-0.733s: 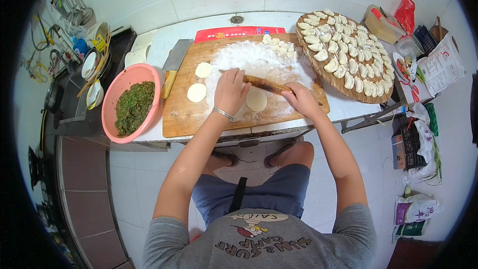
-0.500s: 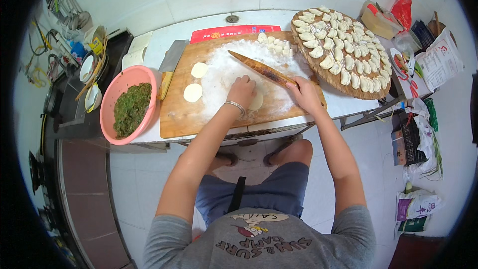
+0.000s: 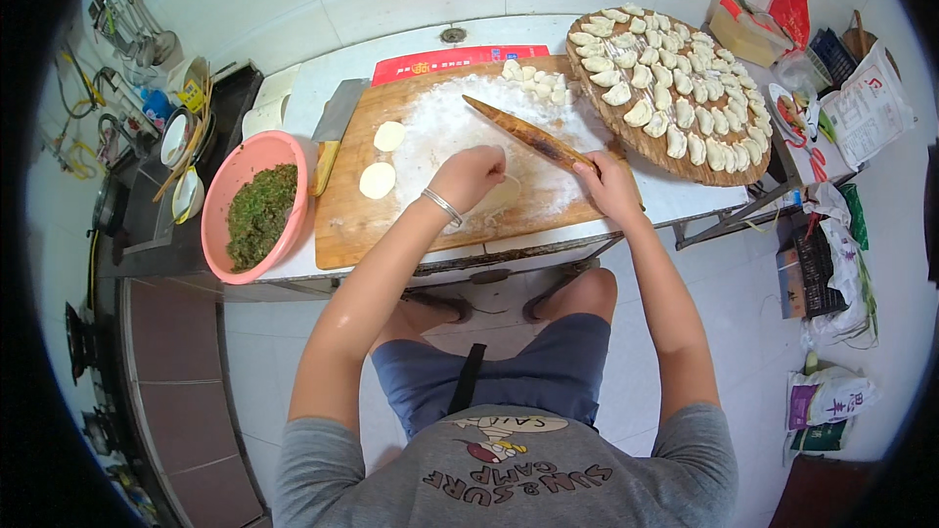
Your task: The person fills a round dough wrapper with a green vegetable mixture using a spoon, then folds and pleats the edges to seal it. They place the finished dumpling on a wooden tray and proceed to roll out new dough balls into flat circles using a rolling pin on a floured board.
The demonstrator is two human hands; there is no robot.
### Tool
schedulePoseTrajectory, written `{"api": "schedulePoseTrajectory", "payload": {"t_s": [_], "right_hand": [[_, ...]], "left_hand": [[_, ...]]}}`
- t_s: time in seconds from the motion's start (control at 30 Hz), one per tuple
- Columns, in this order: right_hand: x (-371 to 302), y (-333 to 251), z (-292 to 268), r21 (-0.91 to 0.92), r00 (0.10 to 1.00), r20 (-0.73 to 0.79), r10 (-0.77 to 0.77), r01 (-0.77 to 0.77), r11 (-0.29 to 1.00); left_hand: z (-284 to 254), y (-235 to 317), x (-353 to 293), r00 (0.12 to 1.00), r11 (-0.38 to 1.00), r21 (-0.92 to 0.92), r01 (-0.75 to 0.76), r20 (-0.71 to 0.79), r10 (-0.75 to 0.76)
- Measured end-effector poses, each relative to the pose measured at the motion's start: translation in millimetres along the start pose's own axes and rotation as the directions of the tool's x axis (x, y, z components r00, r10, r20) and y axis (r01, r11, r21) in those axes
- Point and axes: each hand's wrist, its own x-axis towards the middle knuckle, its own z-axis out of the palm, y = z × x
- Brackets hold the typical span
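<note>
My right hand (image 3: 608, 184) is closed round the near right end of a dark-stained wooden rolling pin (image 3: 518, 130), which slants across the floured cutting board (image 3: 352, 225). My left hand (image 3: 469, 177), fingers curled into a pinch, is at a pale dumpling wrapper (image 3: 505, 196); the hand partly hides it, and its fingertips seem to grip the edge. Left of the flour lie two round wrappers, an upper one (image 3: 389, 136) and a lower one (image 3: 377, 180). Small dough pieces (image 3: 538, 83) sit in a group at the board's far right.
A pink bowl (image 3: 215, 223) of green filling stands left of the board. Beside it lies a cleaver (image 3: 337, 117). A round wooden board (image 3: 626, 122) full of dumplings overlaps the right side. A red sheet (image 3: 460, 61) lies behind; the white table's (image 3: 699, 203) front edge is close to my legs.
My left hand has lifted slightly and drawn its fingers into a pinch. The rolling pin has shifted a little to the right, with my right hand still on it.
</note>
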Motion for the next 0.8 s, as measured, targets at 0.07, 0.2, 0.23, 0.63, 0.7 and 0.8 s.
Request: {"api": "schedulePoseTrajectory", "payload": {"t_s": [0.07,0.2,0.23,0.63,0.7,0.8], "right_hand": [[0.5,-0.7,0.2,-0.002,1.0,0.01,-0.001,0.001,1.0],[6.0,3.6,7.0,-0.1,0.999,0.018,-0.046,0.047,0.994],[6.3,5.3,7.5,-0.118,0.996,0.018,-0.091,0.093,0.989],[27.8,-32.6,53.1,-0.343,0.904,0.222,-0.366,0.424,0.838],[45.0,-39.0,62.9,-0.386,0.933,0.164,-0.319,0.358,0.85],[34.2,-27.7,66.0,-0.547,0.905,0.196,-0.378,0.42,0.724]], "left_hand": [[-3.4,4.0,-6.8,0.988,0.973,-0.197,0.117,-0.08,-0.135],[6.8,-17.7,-30.4,0.902,0.923,-0.178,0.34,-0.215,-0.374],[9.7,-24.7,-38.2,0.886,0.919,-0.072,0.388,-0.245,-0.393],[22.9,-71.9,-66.0,0.95,0.836,0.484,0.258,-0.283,-0.129],[13.6,-78.0,-38.3,0.939,0.825,0.463,0.323,-0.267,-0.218],[14.3,-73.1,-42.7,0.95,0.85,0.43,0.305,-0.202,-0.239]]}}
